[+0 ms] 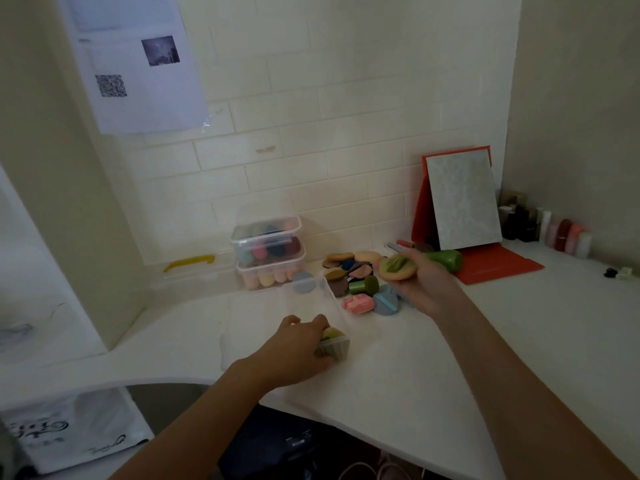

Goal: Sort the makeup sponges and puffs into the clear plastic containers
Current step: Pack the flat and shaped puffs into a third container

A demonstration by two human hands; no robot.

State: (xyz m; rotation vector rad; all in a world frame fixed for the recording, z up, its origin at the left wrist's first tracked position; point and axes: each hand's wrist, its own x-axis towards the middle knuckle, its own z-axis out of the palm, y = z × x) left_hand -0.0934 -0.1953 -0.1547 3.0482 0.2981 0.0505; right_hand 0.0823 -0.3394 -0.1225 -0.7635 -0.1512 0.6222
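Note:
My right hand holds a round tan puff with a green band above the pile, palm up. Loose puffs and sponges in brown, blue, pink and green lie on the white counter behind it. An open clear container sits in front of me with a blue puff at its far end. My left hand reaches into the container's near end and rests on green and yellow puffs there; its fingertips are hidden. Two stacked lidded containers hold more sponges.
A red-framed mirror stands at the back right with small bottles beside it. A green-handled tool lies near the mirror base. A clear lid with a yellow handle lies at the back left. The counter edge curves near me.

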